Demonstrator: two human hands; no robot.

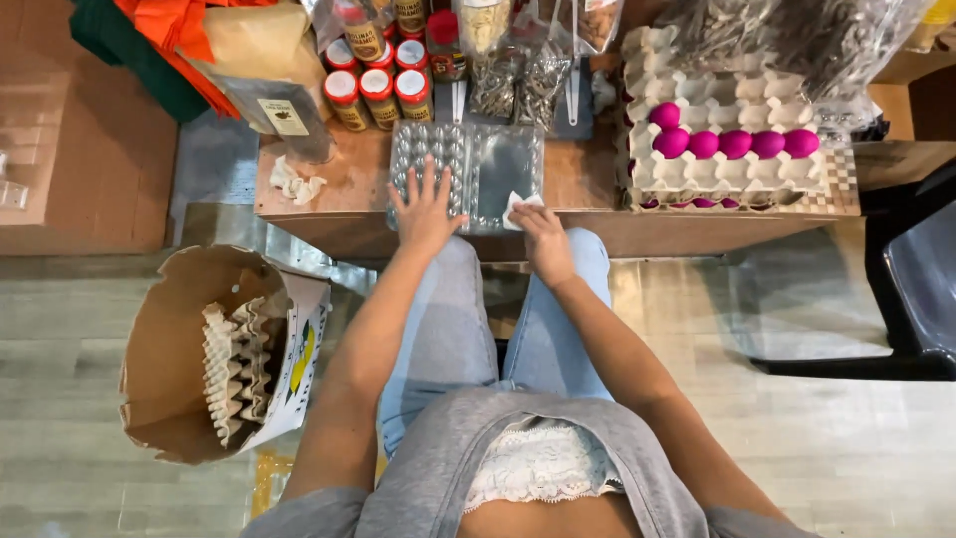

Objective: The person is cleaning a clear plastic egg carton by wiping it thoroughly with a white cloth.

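A clear plastic egg carton (465, 171) lies open on a low wooden table (588, 179). My left hand (425, 211) rests flat, fingers spread, on the carton's dimpled left half. Over the carton's smooth right half, my right hand (544, 239) pinches a small white tissue (521, 206) at the near edge. A grey pulp egg tray (732, 174) on the right carries a row of bright pink eggs (735, 142).
Red-lidded jars (378, 85) and plastic bags of dried goods (518, 80) crowd the table's back. A crumpled tissue (297, 183) lies at the table's left. An open cardboard box (214, 354) with stacked egg trays sits on the floor at left. A dark chair (911, 289) stands right.
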